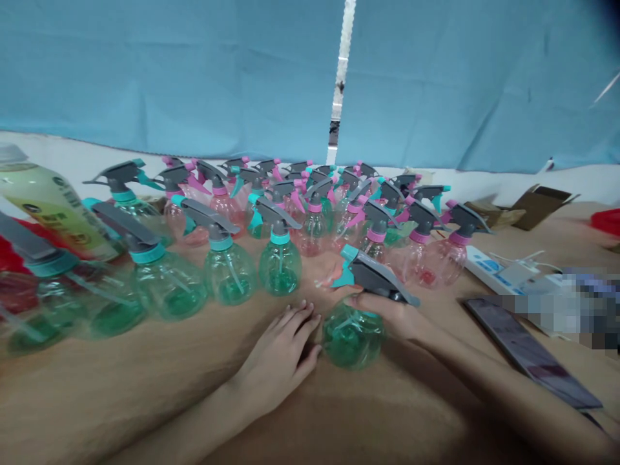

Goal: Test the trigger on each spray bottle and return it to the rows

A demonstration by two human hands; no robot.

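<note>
A clear green spray bottle (353, 336) with a grey and teal trigger head stands on the table in front of me. My right hand (387, 310) is wrapped round its neck, just below the head. Flat on the table to its left lies my left hand (285, 349), fingers stretched out and holding nothing; its thumb is close to the bottle. Beyond my hands stand several more green spray bottles (281, 265) with teal collars. Behind and to the right of these are pink spray bottles (445, 258) with pink collars.
A large labelled bottle (53, 200) leans at the far left beside something red. On the right lie a dark phone (527, 349), a white power strip (489, 268) with a cable, and an open cardboard box (545, 205). A blue cloth (194, 77) hangs behind the table.
</note>
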